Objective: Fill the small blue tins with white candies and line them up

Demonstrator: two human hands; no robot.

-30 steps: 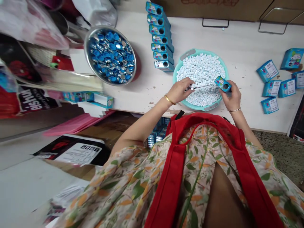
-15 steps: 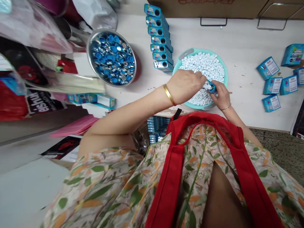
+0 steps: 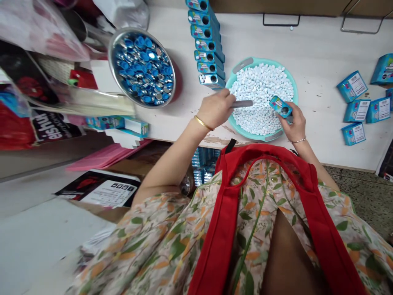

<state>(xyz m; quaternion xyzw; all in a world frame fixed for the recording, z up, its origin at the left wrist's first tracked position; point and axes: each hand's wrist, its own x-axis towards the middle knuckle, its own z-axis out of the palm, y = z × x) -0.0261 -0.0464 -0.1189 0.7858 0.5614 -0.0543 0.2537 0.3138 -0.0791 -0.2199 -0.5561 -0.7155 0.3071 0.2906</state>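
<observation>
My left hand (image 3: 216, 110), with a gold bangle at its wrist, is closed round a slim grey tool (image 3: 243, 104), possibly a small scoop seen edge-on. The tool's tip is over a turquoise basin (image 3: 295, 88) filled with small white candy-like pellets (image 3: 260, 88). At the basin's right side, my right hand (image 3: 295, 122) grips a small blue box (image 3: 280, 106). The box is tilted, and a round dark hole shows in its top near my fingers. Whether pellets are inside it cannot be seen.
A row of similar blue boxes (image 3: 211, 81) with round holes stands left of the basin. Farther left is a steel bowl (image 3: 111, 69) of blue and silver caps (image 3: 144, 67). Several blue boxes (image 3: 353, 87) are at the right, and a wire handle (image 3: 281, 24) lies at the back.
My left hand has drawn back left from the box, bringing the grey tool into view. My right hand has moved slightly right and down with the box, whose holed top now shows.
</observation>
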